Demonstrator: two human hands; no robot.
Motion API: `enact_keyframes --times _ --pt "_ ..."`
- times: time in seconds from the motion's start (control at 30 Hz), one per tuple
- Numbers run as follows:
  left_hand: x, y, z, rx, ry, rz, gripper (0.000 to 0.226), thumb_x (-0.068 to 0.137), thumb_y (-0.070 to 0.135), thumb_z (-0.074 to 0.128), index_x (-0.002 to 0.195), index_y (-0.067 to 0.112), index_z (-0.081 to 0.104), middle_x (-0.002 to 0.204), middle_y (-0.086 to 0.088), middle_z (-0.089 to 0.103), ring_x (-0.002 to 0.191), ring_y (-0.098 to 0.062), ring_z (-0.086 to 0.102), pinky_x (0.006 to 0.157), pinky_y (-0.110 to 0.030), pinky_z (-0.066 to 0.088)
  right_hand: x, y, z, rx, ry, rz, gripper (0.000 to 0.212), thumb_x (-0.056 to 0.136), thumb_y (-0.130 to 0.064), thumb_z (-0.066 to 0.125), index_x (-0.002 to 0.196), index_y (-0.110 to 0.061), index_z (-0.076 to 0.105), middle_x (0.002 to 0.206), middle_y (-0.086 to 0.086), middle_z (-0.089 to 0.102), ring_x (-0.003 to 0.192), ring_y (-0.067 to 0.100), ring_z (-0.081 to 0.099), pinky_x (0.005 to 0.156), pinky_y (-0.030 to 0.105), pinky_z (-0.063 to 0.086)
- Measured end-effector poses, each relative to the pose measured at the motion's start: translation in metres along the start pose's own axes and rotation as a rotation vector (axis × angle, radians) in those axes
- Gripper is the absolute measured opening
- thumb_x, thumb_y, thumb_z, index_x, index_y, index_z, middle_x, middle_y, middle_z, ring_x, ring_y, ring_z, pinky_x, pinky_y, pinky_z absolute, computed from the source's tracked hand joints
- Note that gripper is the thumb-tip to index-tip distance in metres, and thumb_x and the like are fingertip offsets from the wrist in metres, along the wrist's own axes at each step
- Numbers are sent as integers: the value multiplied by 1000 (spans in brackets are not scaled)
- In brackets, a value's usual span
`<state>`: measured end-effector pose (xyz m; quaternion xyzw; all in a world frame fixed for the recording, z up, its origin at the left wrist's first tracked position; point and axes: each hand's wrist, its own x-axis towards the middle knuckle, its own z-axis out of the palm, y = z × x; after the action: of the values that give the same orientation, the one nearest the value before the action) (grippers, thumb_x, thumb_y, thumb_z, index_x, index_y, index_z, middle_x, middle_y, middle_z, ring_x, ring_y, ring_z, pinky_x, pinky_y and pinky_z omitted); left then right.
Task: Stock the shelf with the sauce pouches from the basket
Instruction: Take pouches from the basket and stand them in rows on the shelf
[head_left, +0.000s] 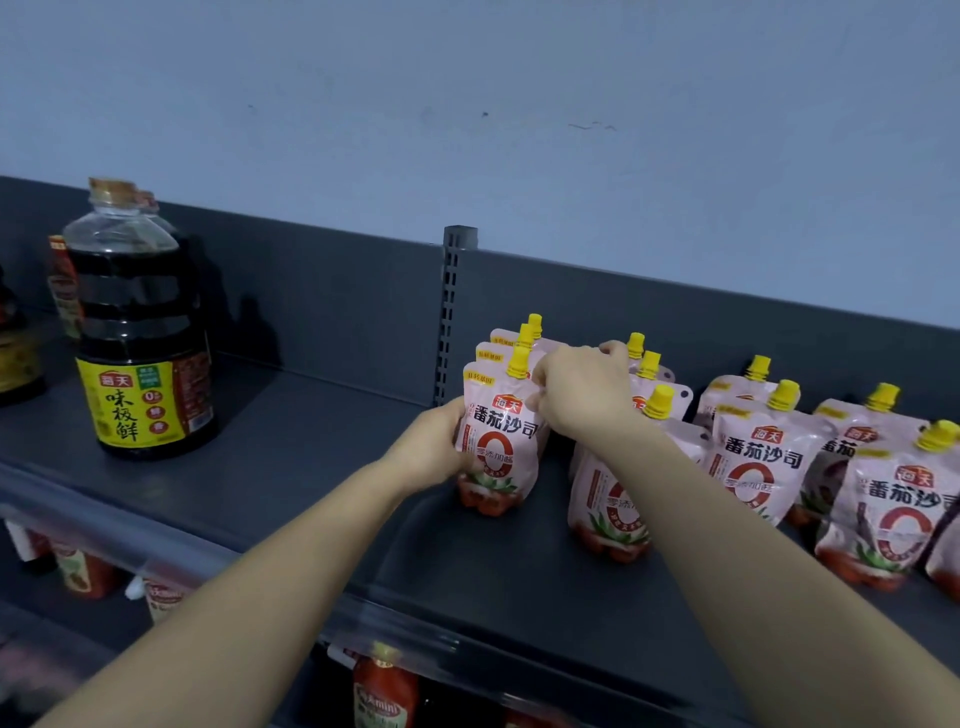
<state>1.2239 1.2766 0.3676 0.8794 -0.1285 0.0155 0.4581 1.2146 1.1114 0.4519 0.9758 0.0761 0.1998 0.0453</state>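
Pink sauce pouches with yellow caps stand in rows on the dark grey shelf (291, 467). My left hand (434, 449) grips the left side of the front pouch (498, 447) of the leftmost row, which holds three pouches. My right hand (582, 389) is closed on the top right corner of that same row, beside the caps. To the right stands a second row (613, 499), then further pouches (758, 457) reaching the frame's right edge. The basket is out of view.
A large dark soy sauce bottle (137, 332) with a yellow label stands at the shelf's left, with smaller bottles behind it. A slotted upright post (452, 312) rises at the back panel. Red sauce packs (384, 696) sit on the lower shelf.
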Motion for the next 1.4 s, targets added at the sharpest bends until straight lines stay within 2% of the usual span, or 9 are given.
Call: enact_keyframes --times 0.23,0.53,0.7,0.83,1.0,1.1,1.23,1.33,1.4 --pt "1 2 -8 34 -42 -15 58 69 4 78 117 24 52 108 7 68 96 -10 65 85 -35 56 -1 5 0 56 19 24 30 90 -33 58 63 -22 50 64 -5 53 80 22 57 107 44 23" --pt "2 4 -20 2 -35 -46 56 69 1 79 114 25 55 98 2 71 91 -14 68 89 -40 54 -3 8 5 43 27 40 17 91 -38 55 93 -24 66 92 -2 67 102 27 58 102 43 26" --pt "1 3 -12 -33 -58 -83 58 64 2 82 113 22 58 103 5 71 96 -14 67 90 -41 54 -6 6 2 97 60 37 19 89 -15 56 101 -25 68 96 -3 68 104 26 59 105 43 23" --pt "-4 -2 -5 -175 -40 -120 39 73 2 78 104 21 65 103 3 73 97 -16 68 92 -40 54 -11 3 -6 194 57 -28 15 93 -19 52 94 -23 67 93 -3 65 102 22 58 112 40 18" --pt "-13 7 -17 -517 -28 -69 22 86 10 68 108 7 68 98 -10 75 84 -23 71 70 -34 57 -11 0 -12 738 197 93 20 93 -24 55 110 -20 64 101 -1 67 96 21 61 85 35 49" --pt "-15 20 -26 -624 29 -44 22 87 22 66 104 8 69 97 -13 74 81 -27 68 72 -38 53 -5 -6 -21 1207 125 300 45 90 -30 61 131 -15 50 105 0 66 98 19 65 89 43 54" --pt "-21 43 -39 -764 63 -9 24 87 28 63 97 6 68 92 -12 73 76 -22 68 73 -37 56 -3 -12 -22 1475 -125 456 24 93 -32 60 89 -9 64 88 6 73 77 22 69 69 33 55" --pt "-32 59 -45 -712 171 56 29 94 35 54 105 9 63 97 -9 71 76 -14 70 64 -26 57 -3 -16 -24 1536 -63 495 23 94 -21 59 75 -7 60 76 9 71 63 21 67 57 29 52" --pt "-39 62 -46 -692 139 126 46 85 55 55 114 19 61 112 -6 69 91 -16 71 72 -28 57 -2 -17 -28 1573 -17 529 21 93 -13 60 73 -5 60 73 9 69 62 22 66 61 34 55"
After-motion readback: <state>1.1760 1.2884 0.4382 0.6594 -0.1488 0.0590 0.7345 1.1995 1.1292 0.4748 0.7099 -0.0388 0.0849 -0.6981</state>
